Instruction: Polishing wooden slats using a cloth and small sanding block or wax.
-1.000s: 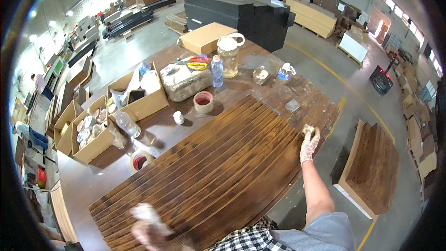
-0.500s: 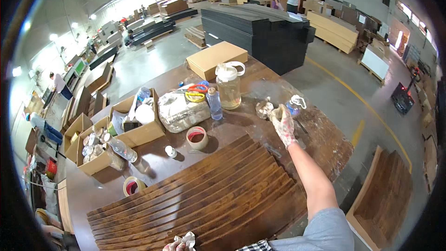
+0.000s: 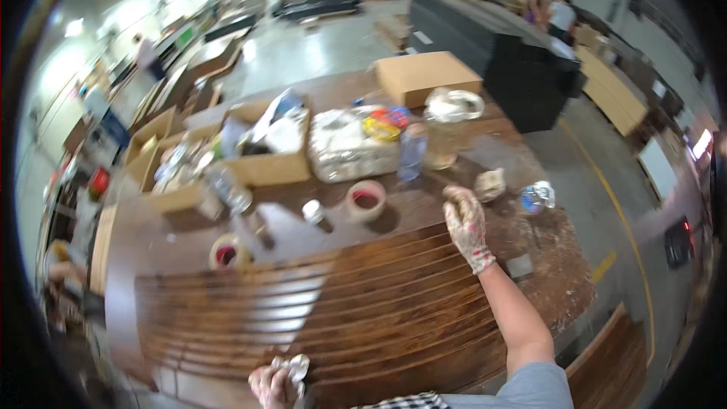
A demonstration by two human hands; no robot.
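Observation:
My right hand point(image 3: 466, 229), in a white glove with reddish stains, hovers at the far edge of the stacked dark brown wooden boards point(image 3: 409, 295). Its fingers are curled together, and whatever they may hold is hidden. Beyond it, to the right, lies a crumpled pale cloth point(image 3: 490, 185). Low in the view, my left hand point(image 3: 268, 389) is closed on a crumpled white cloth point(image 3: 296, 367) over the boards' near edge. It looks stained too.
Across the table point(image 3: 556, 257) stand a large clear jug point(image 3: 441, 140), a slim bottle point(image 3: 413, 153), a plastic-wrapped bundle point(image 3: 352, 153), tape rolls point(image 3: 366, 201), a small white bottle point(image 3: 313, 211) and cartons point(image 3: 276, 170). A bluish clear bottle point(image 3: 534, 198) is at right. People work farther off.
My right hand has drawn back from beside the bluish bottle and the crumpled cloth to the boards' far edge. The whole view has turned left, and my left hand shows more.

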